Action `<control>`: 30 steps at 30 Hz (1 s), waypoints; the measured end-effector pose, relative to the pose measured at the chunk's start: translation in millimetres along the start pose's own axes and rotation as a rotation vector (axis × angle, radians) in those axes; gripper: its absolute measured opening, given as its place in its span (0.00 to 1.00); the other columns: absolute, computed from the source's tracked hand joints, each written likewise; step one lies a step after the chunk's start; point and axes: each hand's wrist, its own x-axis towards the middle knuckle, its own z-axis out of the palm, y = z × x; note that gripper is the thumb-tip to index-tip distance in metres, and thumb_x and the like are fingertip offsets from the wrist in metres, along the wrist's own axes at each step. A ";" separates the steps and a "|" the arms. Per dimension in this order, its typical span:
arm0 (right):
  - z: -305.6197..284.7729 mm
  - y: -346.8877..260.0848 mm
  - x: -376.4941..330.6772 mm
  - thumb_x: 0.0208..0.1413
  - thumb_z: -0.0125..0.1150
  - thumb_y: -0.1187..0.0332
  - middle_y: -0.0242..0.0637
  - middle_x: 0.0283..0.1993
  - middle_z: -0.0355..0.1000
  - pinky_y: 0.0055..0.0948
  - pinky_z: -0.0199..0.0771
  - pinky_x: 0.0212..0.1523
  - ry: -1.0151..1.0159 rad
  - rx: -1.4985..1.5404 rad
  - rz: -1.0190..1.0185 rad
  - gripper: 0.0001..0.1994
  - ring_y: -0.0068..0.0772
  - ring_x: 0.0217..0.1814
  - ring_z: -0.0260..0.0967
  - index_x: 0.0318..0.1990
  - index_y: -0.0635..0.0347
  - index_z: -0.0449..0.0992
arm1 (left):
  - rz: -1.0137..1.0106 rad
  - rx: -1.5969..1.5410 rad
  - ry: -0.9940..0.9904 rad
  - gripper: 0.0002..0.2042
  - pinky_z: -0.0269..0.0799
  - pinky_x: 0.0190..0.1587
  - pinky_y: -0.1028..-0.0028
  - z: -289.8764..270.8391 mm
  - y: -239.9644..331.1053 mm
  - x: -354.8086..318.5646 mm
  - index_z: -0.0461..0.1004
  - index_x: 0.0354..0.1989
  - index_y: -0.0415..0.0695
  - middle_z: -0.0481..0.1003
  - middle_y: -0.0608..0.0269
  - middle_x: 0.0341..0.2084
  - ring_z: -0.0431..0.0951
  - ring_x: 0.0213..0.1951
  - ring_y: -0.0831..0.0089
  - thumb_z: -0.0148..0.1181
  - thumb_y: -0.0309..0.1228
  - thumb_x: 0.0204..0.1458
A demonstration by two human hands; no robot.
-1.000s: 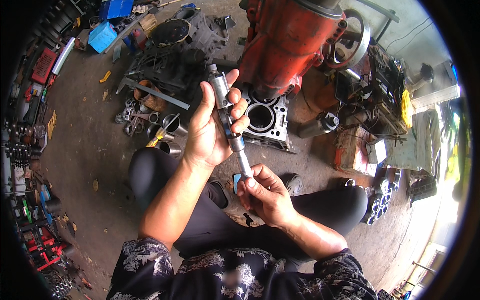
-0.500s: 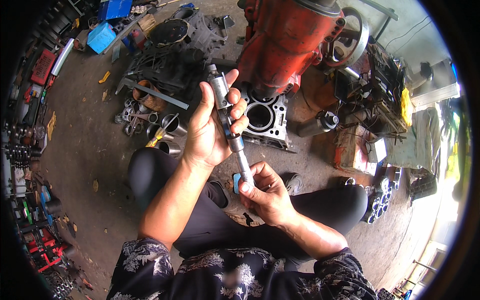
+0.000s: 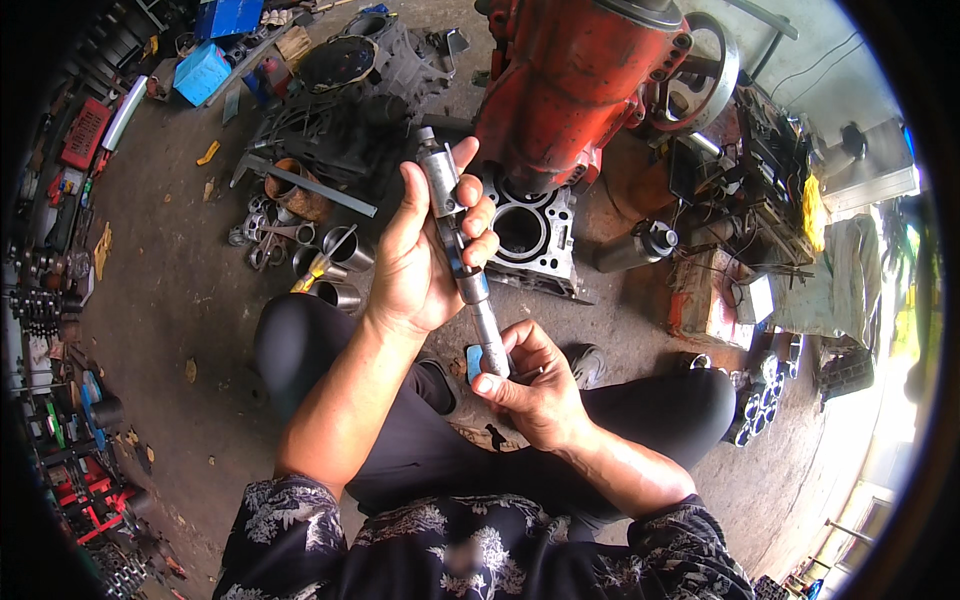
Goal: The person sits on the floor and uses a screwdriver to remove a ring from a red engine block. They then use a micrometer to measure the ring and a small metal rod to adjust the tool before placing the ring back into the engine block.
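Clutter lines the far left: red and blue crates (image 3: pixel 203 70) along the wall, then a spread of metal rings and short cylinders (image 3: pixel 335 262) on the concrete floor (image 3: pixel 170 300) beside a dark engine casing (image 3: pixel 330 110). None of these loose parts is in hand.

Moving right, the left hand (image 3: pixel 425 255) is raised at the middle of the view, its grip closed around the upper half of a long steel shaft (image 3: pixel 458 245), thumb on one side and fingers wrapped across the thicker collar near the top. The shaft hangs tilted, its top toward the casing and its thin lower end toward the person's lap.

Just right and lower, the right hand (image 3: pixel 535 390) has its grip pinched shut on that lower end, thumb and forefinger on the narrow stem, above the crossed legs in black trousers (image 3: pixel 640 400).

Behind the hands lies a grey cylinder block (image 3: pixel 530 235) with an open bore, under a big red engine body (image 3: pixel 575 80); further right stands a jumble of machinery.

By my judgement the work is at a mid stage: the shaft is out of any housing and held for handling, the engine lies stripped, and fitting anything back is not yet done.
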 end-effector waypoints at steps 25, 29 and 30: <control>-20.3 -61.2 5.3 0.64 0.60 0.67 0.33 0.23 0.74 0.16 0.62 0.17 0.154 -0.304 -0.144 0.09 0.16 0.19 0.67 0.45 0.64 0.78 | 0.052 0.784 -0.006 0.35 0.71 0.27 0.80 4.4 -18.4 -8.9 0.59 0.65 0.37 0.72 0.62 0.30 0.73 0.28 0.78 0.48 0.56 0.62; -20.9 -68.1 -0.7 0.64 0.60 0.67 0.32 0.24 0.75 0.16 0.63 0.18 0.135 -0.314 -0.146 0.10 0.15 0.20 0.67 0.45 0.64 0.78 | 0.034 0.983 -0.071 0.35 0.69 0.30 0.80 7.4 -23.5 -11.2 0.61 0.63 0.36 0.73 0.63 0.29 0.72 0.27 0.80 0.51 0.56 0.60; -21.1 -68.9 -1.7 0.64 0.60 0.67 0.32 0.24 0.75 0.16 0.64 0.19 0.133 -0.318 -0.148 0.10 0.14 0.21 0.68 0.45 0.64 0.78 | 0.024 1.004 -0.083 0.35 0.69 0.31 0.80 7.9 -24.3 -11.4 0.62 0.63 0.36 0.73 0.63 0.29 0.72 0.27 0.80 0.51 0.56 0.60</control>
